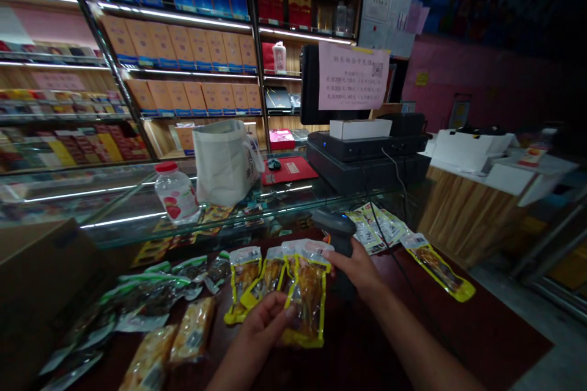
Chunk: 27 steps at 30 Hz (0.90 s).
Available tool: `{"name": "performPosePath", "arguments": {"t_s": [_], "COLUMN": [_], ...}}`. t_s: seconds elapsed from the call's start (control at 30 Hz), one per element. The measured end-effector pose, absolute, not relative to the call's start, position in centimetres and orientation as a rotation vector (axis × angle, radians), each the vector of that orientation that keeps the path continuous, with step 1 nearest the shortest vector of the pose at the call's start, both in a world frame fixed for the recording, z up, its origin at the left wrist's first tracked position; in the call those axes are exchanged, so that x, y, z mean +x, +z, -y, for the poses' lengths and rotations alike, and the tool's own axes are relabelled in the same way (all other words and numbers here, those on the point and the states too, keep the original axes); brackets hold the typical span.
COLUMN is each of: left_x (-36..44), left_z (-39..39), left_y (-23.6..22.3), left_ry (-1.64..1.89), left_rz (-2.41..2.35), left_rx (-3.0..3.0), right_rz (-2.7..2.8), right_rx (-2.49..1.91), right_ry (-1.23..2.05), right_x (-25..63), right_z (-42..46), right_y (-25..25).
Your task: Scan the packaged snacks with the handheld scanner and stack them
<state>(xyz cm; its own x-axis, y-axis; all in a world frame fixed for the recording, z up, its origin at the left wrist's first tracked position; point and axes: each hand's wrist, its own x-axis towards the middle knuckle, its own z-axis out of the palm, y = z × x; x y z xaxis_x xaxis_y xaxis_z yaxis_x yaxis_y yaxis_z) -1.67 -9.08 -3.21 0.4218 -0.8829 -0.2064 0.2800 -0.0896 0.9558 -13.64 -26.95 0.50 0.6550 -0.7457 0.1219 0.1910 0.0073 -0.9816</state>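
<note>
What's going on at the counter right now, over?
Left hand and right hand on yellow-edged vacuum packs. Handheld barcode scanner just beyond right hand. Another pack lying off to the right.

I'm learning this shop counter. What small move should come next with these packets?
Probably tilt the yellow-edged packet toward the handheld scanner, checking for a barcode: the right hand pinches the packet right beside the scanner, and the left hand is at the neighbouring packets.
</note>
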Motion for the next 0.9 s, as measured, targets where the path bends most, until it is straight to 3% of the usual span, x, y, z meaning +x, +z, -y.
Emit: {"name": "performPosePath", "arguments": {"t_s": [0.23, 0.4, 0.9], "left_x": [0.2, 1.8, 2.0], "left_z": [8.3, 8.1, 8.5], "left_y": [-1.8, -2.6, -4.1], "left_ry": [-0.655, -0.417, -0.351], "left_rz": [0.602, 0.544, 0.53], "left_rx": [1.43, 1.451, 1.491], "right_rz": [-0.458, -0.436, -0.403], "right_rx": [-1.38, -1.334, -1.752], "right_ry": [-0.831, -0.732, -0.586], "right_x": [-13.1, -13.0, -15.1], "right_z": [24.9, 23.2, 22.6], "right_y": [3.5, 2.6, 1.7]}}
